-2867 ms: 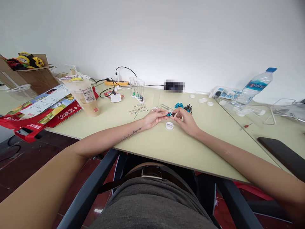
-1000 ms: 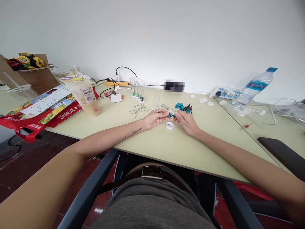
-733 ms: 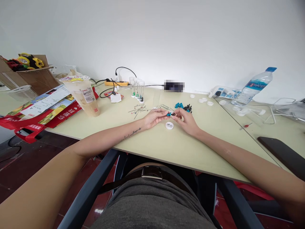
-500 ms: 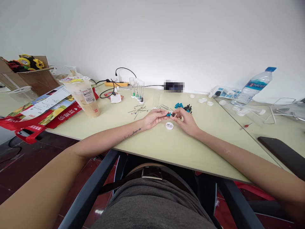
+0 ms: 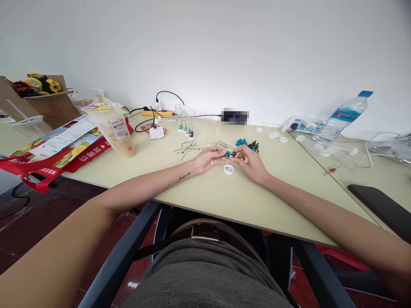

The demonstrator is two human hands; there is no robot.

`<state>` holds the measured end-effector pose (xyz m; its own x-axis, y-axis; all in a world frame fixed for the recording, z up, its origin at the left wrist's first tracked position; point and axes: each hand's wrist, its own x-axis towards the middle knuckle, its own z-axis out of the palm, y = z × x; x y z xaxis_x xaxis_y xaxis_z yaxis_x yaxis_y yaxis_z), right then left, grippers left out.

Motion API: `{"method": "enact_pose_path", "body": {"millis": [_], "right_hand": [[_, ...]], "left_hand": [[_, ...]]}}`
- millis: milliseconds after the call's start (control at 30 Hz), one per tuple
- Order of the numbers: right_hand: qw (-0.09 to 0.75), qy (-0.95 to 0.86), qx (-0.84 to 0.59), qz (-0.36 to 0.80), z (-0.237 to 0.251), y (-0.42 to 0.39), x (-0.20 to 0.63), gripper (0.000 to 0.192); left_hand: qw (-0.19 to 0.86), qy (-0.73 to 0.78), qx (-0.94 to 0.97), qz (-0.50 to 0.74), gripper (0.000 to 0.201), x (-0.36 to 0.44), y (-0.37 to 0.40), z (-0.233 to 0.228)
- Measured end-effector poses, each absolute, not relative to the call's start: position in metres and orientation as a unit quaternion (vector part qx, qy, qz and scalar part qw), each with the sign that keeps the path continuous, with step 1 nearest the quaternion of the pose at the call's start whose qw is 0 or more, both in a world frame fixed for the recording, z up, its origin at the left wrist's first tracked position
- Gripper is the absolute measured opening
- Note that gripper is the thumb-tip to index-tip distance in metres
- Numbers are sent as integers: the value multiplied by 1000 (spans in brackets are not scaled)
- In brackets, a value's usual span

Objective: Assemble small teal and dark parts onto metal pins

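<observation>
Over the middle of the table, my left hand (image 5: 209,160) is closed, its thumb and fingers pinching a small blue piece (image 5: 228,154). My right hand (image 5: 252,163) meets it from the other side, fingertips pressed round a small dark piece (image 5: 233,155) at the end of the blue one. Whether the two are joined, I cannot tell. Just below the fingers lies a round white cap (image 5: 228,170) with tiny bits in it. Behind my right hand are a pile of blue pieces (image 5: 240,141) and a pile of black pieces (image 5: 254,146). Thin metal rods (image 5: 186,147) lie scattered beyond my left hand.
Clear tubes (image 5: 185,122) with white bases stand at the back. Left of them are a drink cup (image 5: 112,128) and a red bag (image 5: 93,156). A water bottle (image 5: 345,113), power strip (image 5: 303,125), white caps (image 5: 283,140) and black phone (image 5: 379,207) occupy the right.
Both hands stay almost in place, fingertips still together around the small pieces. The view has shifted very slightly; nothing else visibly moves.
</observation>
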<state>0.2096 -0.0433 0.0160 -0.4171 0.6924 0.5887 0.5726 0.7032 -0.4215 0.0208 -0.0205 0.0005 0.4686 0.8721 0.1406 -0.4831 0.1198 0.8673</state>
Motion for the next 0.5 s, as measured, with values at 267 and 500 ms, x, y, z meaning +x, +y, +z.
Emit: {"method": "enact_pose_path", "body": {"millis": [267, 500], "right_hand": [[343, -848, -387, 111, 17, -43, 212, 38], [367, -842, -385, 93, 16, -41, 210, 30]], "left_hand": [[726, 209, 472, 455, 10, 21, -23, 3], [719, 200, 473, 468, 12, 21, -20, 1]]}}
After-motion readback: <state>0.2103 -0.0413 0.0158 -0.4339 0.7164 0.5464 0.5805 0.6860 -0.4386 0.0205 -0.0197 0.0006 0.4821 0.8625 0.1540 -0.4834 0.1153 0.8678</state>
